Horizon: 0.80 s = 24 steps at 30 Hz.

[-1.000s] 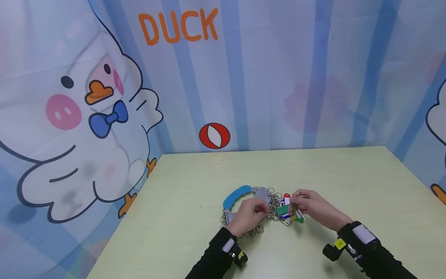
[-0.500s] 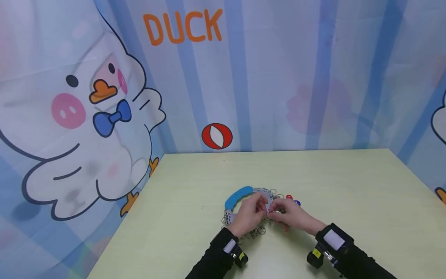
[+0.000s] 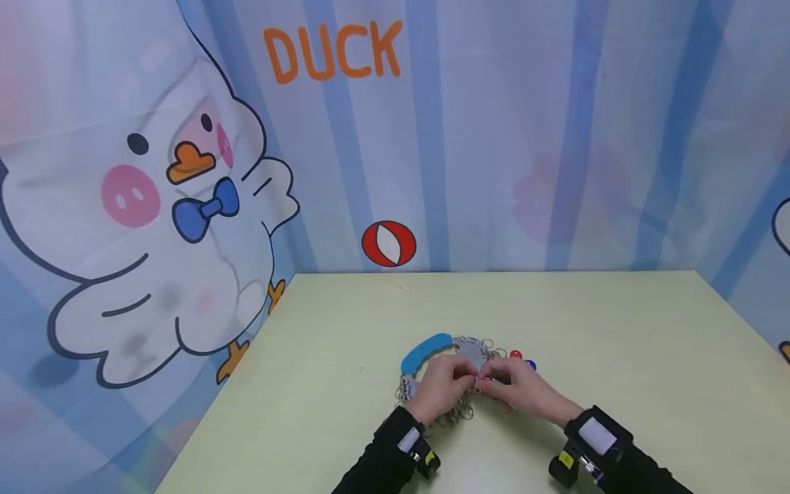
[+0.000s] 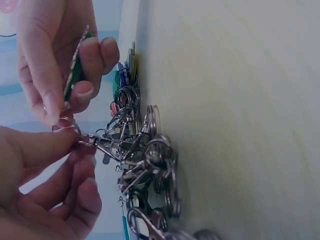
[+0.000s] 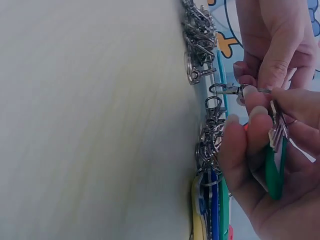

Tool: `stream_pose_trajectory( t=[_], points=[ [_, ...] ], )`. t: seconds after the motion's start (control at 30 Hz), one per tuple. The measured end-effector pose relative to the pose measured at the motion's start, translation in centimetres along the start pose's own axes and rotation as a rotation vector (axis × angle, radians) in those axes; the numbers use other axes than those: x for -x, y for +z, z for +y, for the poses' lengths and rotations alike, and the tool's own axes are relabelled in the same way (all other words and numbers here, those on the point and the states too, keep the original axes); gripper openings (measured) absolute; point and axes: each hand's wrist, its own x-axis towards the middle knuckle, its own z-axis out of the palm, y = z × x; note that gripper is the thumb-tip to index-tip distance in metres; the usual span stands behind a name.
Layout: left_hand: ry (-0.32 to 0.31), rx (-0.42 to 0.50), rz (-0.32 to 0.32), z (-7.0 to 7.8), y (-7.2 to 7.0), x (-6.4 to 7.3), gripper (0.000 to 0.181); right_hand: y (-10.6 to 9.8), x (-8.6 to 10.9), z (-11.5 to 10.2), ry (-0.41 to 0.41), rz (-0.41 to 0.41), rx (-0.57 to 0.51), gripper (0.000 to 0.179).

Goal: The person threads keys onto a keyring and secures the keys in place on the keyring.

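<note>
Near the middle of the table my left hand [image 3: 439, 385] and right hand [image 3: 524, 391] meet at the fingertips. Left thumb and fingers pinch a small split key ring [image 4: 68, 123], which is linked to a metal swivel clasp [image 4: 95, 142]. A key with a green head [image 5: 275, 170] lies in my right hand, its toothed blade pointing toward the ring. Right fingertips are right at the ring's edge. Beneath both hands lies a large holder with a blue curved grip [image 3: 426, 351] and grey plate [image 3: 472, 350], hung with many metal clasps and rings [image 4: 155, 160].
Several keys with coloured heads [image 5: 212, 205] lie bunched just right of the holder; red and blue heads show past my right hand in the head view. The pale table [image 3: 333, 398] ends at a printed duck backdrop [image 3: 494, 137].
My right hand has moved left from the bunch of coloured keys to my left hand, carrying the green-headed key. The left hand has stayed nearly in place. The head view has shifted slightly.
</note>
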Motion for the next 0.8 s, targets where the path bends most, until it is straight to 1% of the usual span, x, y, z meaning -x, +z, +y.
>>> stream_pose_trajectory(
  t=[0.13,0.23,0.3,0.4,0.5,0.63,0.7,0.8],
  points=[
    [0.044,-0.004,0.029,0.0,0.0,0.1,0.010,-0.1,-0.2,0.1,-0.008,-0.028,-0.014,0.019],
    [0.058,-0.012,0.044,0.0,-0.1,0.2,0.011,-0.1,-0.2,0.1,-0.010,-0.048,-0.049,0.021],
    [0.062,-0.014,0.052,-0.1,0.0,0.3,0.011,0.0,-0.1,0.0,-0.004,-0.048,-0.070,0.021],
    [0.060,-0.006,0.067,0.0,-0.1,0.5,0.011,0.2,0.0,-0.1,0.001,-0.023,-0.067,0.019],
    [0.056,0.001,0.082,0.1,-0.2,0.6,0.011,0.6,-0.1,-0.1,-0.010,0.014,-0.058,0.017],
    [0.058,-0.007,0.081,0.2,-0.2,0.6,0.011,0.9,-0.2,0.2,-0.022,0.052,-0.042,0.014],
    [0.061,-0.009,0.072,0.1,-0.2,0.6,0.012,1.0,-0.2,0.3,-0.015,0.070,-0.030,0.015],
    [0.035,0.039,0.030,0.0,0.0,0.8,0.017,1.0,-0.1,0.4,0.014,0.098,-0.013,0.016]
  ],
)
